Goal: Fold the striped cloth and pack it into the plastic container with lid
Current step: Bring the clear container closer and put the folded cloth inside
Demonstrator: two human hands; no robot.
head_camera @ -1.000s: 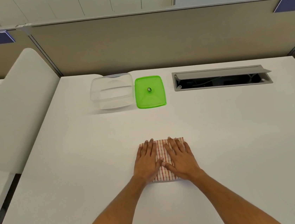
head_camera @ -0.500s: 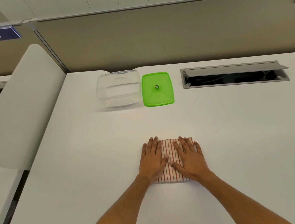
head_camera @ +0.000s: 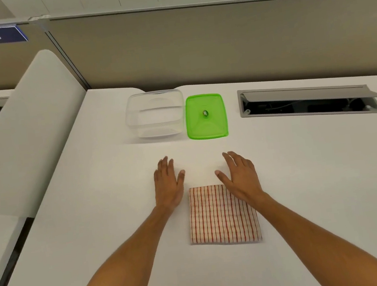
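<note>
Folded striped cloth lies flat on the white tabletop, both hands off it and empty.

The left hand sits just left of the cloth's far left corner, its grip apart with fingers spread. The right hand reaches past the cloth's far right corner, grip likewise apart, its wrist over that corner. Far beyond the hands, the clear plastic container stands uncovered, and the green lid lies flat just to its right. A cable hatch is further right.
</note>
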